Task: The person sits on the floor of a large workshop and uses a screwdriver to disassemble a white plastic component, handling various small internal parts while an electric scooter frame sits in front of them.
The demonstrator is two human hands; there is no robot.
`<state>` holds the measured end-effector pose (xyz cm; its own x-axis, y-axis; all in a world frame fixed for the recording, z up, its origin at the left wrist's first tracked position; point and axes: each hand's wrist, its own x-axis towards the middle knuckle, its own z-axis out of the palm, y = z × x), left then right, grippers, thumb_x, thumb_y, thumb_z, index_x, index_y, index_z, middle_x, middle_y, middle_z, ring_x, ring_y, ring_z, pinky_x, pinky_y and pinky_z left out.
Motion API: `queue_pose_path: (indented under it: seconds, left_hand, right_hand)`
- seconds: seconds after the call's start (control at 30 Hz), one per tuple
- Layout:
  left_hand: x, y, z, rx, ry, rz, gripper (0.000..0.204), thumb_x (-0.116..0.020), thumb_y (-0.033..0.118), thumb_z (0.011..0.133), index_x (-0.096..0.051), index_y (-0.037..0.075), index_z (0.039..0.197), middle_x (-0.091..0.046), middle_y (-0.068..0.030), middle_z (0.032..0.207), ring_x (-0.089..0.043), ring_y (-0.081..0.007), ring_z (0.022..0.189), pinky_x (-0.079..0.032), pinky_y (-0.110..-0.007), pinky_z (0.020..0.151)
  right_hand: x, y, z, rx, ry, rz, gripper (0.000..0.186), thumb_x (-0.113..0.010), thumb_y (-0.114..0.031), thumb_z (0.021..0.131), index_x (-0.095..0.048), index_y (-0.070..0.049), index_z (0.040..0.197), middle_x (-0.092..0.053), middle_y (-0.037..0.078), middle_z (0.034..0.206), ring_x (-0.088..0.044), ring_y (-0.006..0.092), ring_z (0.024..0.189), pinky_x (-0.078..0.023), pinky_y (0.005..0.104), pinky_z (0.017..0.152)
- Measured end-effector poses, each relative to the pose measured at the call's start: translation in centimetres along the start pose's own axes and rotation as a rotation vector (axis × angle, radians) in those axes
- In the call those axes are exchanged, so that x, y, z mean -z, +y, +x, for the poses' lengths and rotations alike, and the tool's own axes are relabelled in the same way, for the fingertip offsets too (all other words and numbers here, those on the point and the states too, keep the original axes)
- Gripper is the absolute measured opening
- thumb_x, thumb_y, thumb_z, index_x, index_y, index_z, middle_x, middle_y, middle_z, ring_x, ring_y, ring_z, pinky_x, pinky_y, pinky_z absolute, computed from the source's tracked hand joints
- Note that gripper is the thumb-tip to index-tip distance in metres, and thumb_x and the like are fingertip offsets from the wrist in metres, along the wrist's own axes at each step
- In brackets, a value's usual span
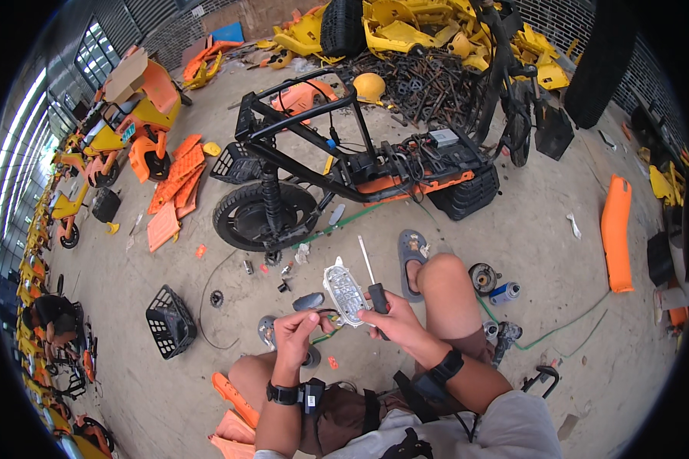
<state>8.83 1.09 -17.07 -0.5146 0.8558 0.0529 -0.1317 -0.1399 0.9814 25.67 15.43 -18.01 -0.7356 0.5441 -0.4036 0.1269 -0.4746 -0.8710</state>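
An oval silver metal casing (342,289), its ribbed inner side facing up, is held in front of me. My right hand (406,325) grips its right edge and also holds a screwdriver (379,300) with a dark handle, whose bare shaft points away from me. To the left of the casing, my left hand (295,336) is closed in a pinch on thin wires (328,321), partly green and yellow, that run to the casing's lower end. On the floor just beyond my left hand lies a grey oval cover (308,301).
A stripped black scooter frame (306,164) with its rear wheel (262,218) stands ahead. A black basket (170,321) sits at left; a spray can (505,293) and an orange panel (618,233) lie right. Scrap metal (421,84) and yellow panels (406,34) are heaped behind.
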Motion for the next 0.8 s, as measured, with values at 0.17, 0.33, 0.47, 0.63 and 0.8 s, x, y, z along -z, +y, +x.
queue_pose_path:
  seconds: [0.17, 0.33, 0.47, 0.63, 0.8]
  left_hand:
    - [0.3, 0.1, 0.4, 0.004, 0.074, -0.035, 0.028, -0.057, 0.016, 0.098, -0.068, -0.009, 0.092, -0.067, -0.0118, 0.077, -0.061, -0.0169, 0.071, -0.048, -0.031, 0.073]
    - [-0.3, 0.0, 0.9, 0.007, 0.158, 0.103, 0.023, -0.059, 0.014, 0.097, -0.069, -0.006, 0.093, -0.065, -0.0074, 0.074, -0.058, -0.0125, 0.067, -0.046, -0.027, 0.068]
    - [-0.4, 0.1, 1.2, 0.043, 0.270, 0.234, 0.014, -0.068, 0.009, 0.092, -0.071, -0.004, 0.097, -0.063, -0.0042, 0.072, -0.056, -0.0091, 0.066, -0.044, -0.022, 0.061]
    - [0.1, -0.8, 2.0, 0.003, 0.421, 0.405, 0.018, -0.074, 0.007, 0.086, -0.070, -0.003, 0.101, -0.063, -0.0018, 0.075, -0.055, -0.0069, 0.067, -0.044, -0.021, 0.062]
    - [2.1, -1.6, 2.4, -0.282, 0.689, 0.720, 0.029, -0.077, 0.006, 0.078, -0.067, 0.005, 0.106, -0.065, -0.0089, 0.100, -0.061, -0.0205, 0.096, -0.049, -0.033, 0.082]
  right_hand:
    - [0.2, -0.6, 0.0, -0.054, -0.158, -0.026, 0.043, -0.074, -0.016, 0.087, -0.055, -0.001, 0.123, -0.063, 0.003, 0.080, -0.058, 0.0082, 0.054, -0.041, 0.0229, 0.045]
    - [0.6, -0.8, 0.1, -0.164, -0.265, -0.044, 0.039, -0.073, -0.018, 0.087, -0.057, -0.004, 0.120, -0.064, 0.003, 0.082, -0.057, 0.0075, 0.054, -0.039, 0.0220, 0.044]
    - [0.9, -0.8, -0.1, -0.256, -0.381, -0.039, 0.035, -0.071, -0.020, 0.088, -0.058, -0.006, 0.117, -0.066, 0.003, 0.085, -0.054, 0.0070, 0.053, -0.039, 0.0218, 0.043]
    - [1.2, -0.1, 0.1, -0.298, -0.360, 0.053, 0.037, -0.068, -0.022, 0.091, -0.055, -0.005, 0.121, -0.066, 0.006, 0.086, -0.052, 0.0076, 0.052, -0.040, 0.0228, 0.046]
    - [1.7, 0.3, -0.2, -0.162, -0.313, 0.317, 0.054, -0.069, -0.017, 0.090, -0.045, 0.000, 0.136, -0.062, 0.008, 0.090, -0.055, 0.0110, 0.057, -0.044, 0.0265, 0.051]
